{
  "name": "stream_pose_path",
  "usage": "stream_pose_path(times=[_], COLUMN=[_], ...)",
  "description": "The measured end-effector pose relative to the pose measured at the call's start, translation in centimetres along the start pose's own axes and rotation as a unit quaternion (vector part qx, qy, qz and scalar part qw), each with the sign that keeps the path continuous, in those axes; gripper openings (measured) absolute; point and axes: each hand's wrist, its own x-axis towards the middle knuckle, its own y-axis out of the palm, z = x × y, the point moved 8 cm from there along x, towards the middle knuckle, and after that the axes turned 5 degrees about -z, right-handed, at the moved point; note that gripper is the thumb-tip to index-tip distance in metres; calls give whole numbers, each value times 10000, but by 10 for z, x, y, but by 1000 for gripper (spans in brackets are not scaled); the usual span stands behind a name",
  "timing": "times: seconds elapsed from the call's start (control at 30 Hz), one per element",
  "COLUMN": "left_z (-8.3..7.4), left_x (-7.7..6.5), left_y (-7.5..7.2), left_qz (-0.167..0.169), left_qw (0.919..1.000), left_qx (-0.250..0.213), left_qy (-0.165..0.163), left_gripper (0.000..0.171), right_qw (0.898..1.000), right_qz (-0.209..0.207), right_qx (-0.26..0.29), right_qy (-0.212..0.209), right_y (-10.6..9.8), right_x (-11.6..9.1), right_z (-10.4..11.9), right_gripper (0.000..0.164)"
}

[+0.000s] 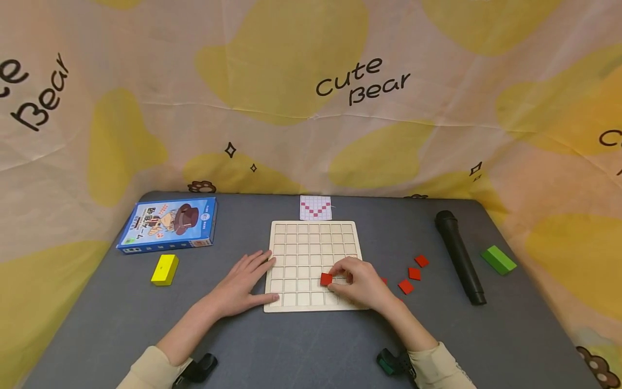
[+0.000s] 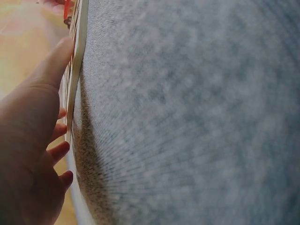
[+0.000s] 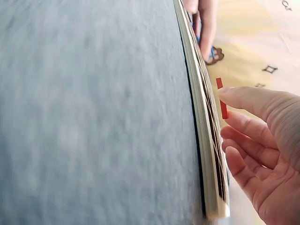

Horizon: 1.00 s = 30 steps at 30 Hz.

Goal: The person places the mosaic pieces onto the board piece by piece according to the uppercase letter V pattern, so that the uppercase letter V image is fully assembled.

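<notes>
A pale wooden grid board (image 1: pixel 296 241) lies on the dark table, its square cells bare where they show. My right hand (image 1: pixel 357 281) pinches a red square tile (image 1: pixel 326 279) between thumb and fingers over the lower right part of the board. Seen edge-on in the right wrist view, the red tile (image 3: pixel 222 98) stands a little off the board's surface. My left hand (image 1: pixel 243 286) rests at the board's left edge, fingers spread and thumb on the lower left corner. In the left wrist view the thumb (image 2: pixel 56 61) lies along the board's edge.
Several loose red tiles (image 1: pixel 405 286) lie right of the board. Behind it is a small patterned card (image 1: pixel 316 208). A blue box (image 1: pixel 167 224) and yellow block (image 1: pixel 165 270) sit left; a black microphone (image 1: pixel 460 256) and green block (image 1: pixel 498 260) lie right.
</notes>
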Motion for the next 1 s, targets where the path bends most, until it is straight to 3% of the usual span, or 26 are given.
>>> stream_pose_path(times=[0.2, 0.37, 1.0], left_z=[-2, -2, -6], left_x=[1, 0, 2], left_y=[-8, -10, -11], left_qz=[-530, -684, -594], left_qw=[9978, 9961, 9953], left_qx=[257, 401, 662], left_qy=[316, 387, 384], left_gripper=[61, 53, 52], right_qw=[9994, 9985, 9991], right_qz=[220, 216, 103], right_qx=[-110, -245, 70], right_qy=[-259, -439, -400], right_y=[12, 14, 11], right_x=[3, 4, -2], right_z=[15, 19, 16], right_gripper=[19, 19, 20])
